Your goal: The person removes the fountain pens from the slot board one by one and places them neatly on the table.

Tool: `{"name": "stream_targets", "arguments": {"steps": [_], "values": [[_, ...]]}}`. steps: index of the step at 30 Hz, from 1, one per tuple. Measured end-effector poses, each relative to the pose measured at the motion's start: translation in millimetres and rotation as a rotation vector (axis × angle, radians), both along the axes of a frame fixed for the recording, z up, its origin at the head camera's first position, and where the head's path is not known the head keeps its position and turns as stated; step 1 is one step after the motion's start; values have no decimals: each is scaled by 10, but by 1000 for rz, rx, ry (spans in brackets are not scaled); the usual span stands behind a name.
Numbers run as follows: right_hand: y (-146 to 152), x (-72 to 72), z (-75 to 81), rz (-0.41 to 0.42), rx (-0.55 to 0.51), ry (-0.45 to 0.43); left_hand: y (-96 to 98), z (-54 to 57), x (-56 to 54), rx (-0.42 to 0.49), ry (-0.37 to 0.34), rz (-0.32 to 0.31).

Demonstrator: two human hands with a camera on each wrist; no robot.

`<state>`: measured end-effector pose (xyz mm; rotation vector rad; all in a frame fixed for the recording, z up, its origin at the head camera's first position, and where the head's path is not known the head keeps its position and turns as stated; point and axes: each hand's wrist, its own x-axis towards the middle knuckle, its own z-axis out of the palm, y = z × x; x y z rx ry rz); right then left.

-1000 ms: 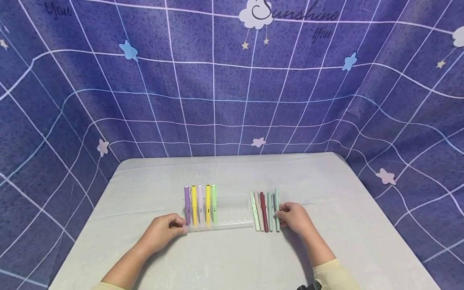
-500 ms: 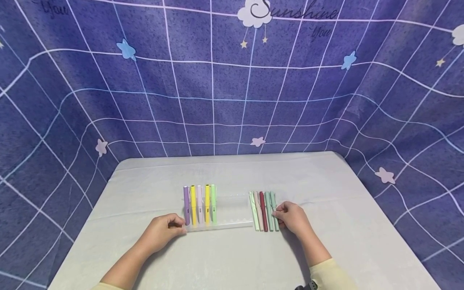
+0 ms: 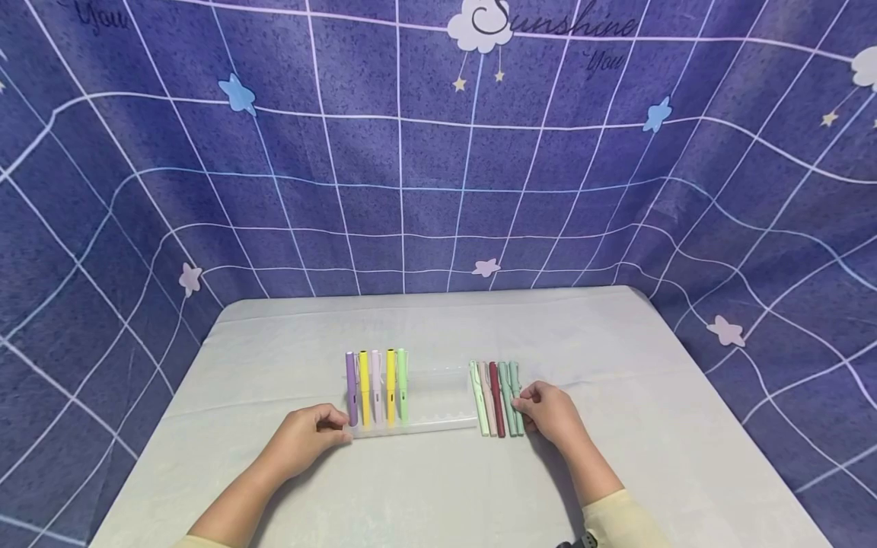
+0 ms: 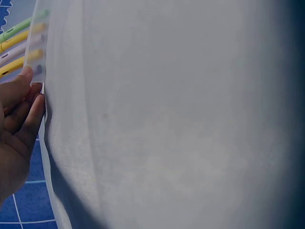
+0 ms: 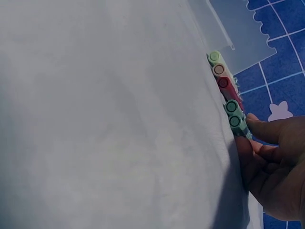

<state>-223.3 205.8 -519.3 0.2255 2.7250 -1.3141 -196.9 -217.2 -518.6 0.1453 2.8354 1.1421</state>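
My left hand (image 3: 308, 438) holds the near left corner of a clear plastic pen rack (image 3: 438, 424), thumb over its edge in the left wrist view. Standing in the rack's left half are a purple pen (image 3: 352, 388), a lilac pen (image 3: 377, 384), a light green pen (image 3: 403, 384) and two yellow pens (image 3: 390, 388). At the rack's right end, a mint pen (image 3: 479, 403), a pink pen (image 3: 488, 403), a dark red pen (image 3: 496, 403) and two teal pens (image 5: 232, 106) lie side by side. My right hand (image 3: 551, 415) pinches the outermost teal pen (image 5: 236, 121) between thumb and fingers.
A pale cloth covers the table (image 3: 411, 495). Behind it and at both sides hangs a blue gridded curtain (image 3: 438, 205) with stars and clouds. The rack's right half shows bare notches between the two groups of pens.
My right hand has slid the outermost teal pen left, up against the other teal pen, closing the gap between them. My left hand stays at the rack's corner.
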Motion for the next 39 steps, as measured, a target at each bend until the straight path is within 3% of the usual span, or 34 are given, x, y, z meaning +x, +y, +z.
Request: {"name": "stream_targets", "arguments": {"steps": [6, 10, 17, 19, 23, 28, 32, 39], "values": [[-3, 19, 34, -10, -27, 4, -3, 11, 2, -10, 1, 5], [0, 16, 78, -15, 26, 26, 10, 24, -13, -13, 3, 1], [-149, -10, 333, 23, 135, 131, 11, 25, -25, -19, 8, -1], [-229, -7, 410, 61, 95, 154, 9, 22, -21, -17, 4, -2], [-417, 12, 487, 195, -107, 150, 6, 20, -11, -15, 6, 1], [-685, 27, 461, 376, -255, 87, 4, 27, -4, -19, 2, 0], [-928, 5, 412, 446, -333, 47, 3, 31, -1, -16, -4, 2], [-1282, -48, 329, 450, -266, 77, 2, 22, 2, -13, -2, 2]]}}
